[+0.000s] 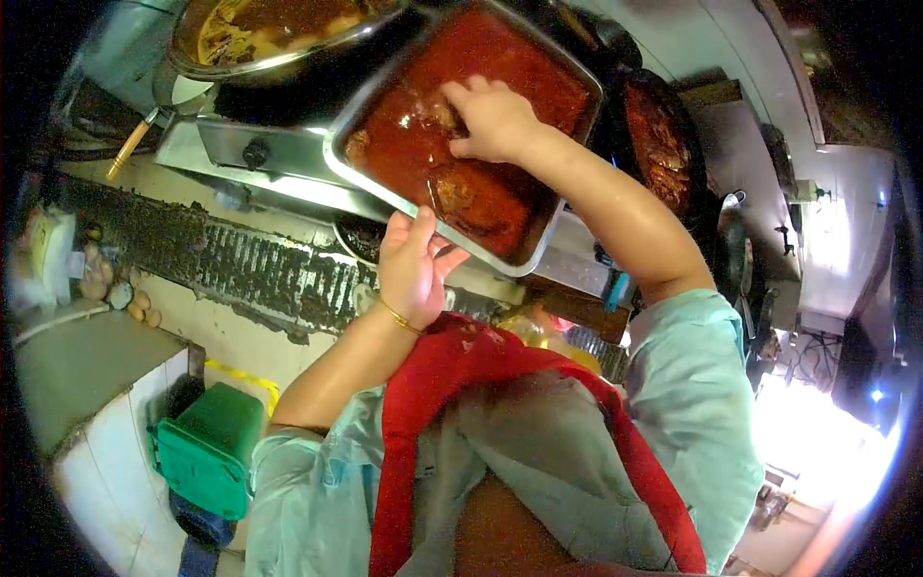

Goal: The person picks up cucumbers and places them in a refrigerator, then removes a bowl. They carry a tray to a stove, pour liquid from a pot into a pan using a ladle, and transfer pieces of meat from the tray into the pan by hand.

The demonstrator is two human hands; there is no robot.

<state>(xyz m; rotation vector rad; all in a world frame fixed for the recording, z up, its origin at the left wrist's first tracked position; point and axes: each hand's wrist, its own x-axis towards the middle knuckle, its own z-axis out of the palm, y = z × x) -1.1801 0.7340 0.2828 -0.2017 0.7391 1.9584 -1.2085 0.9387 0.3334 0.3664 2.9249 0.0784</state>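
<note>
A rectangular metal tray (380,197) filled with red sauce (471,53) sits tilted in this view on the steel counter. My left hand (411,274) holds its near rim, the thumb against the edge and the fingers beneath. Over the sauce is my right hand (498,123), its fingers apart and the thumb spread away from them. Sauce-covered lumps (437,120) lie by its fingertips. A larger sauce-coated piece (476,204), like meat, rests half sunk near the tray's front corner.
A big pan of yellowish broth (279,38) stands at the upper left, beside a wooden-handled utensil (133,144). Right of the tray is a dark pan with reddish food (659,144). A floor grate (260,269) and a green bin (212,447) lie below.
</note>
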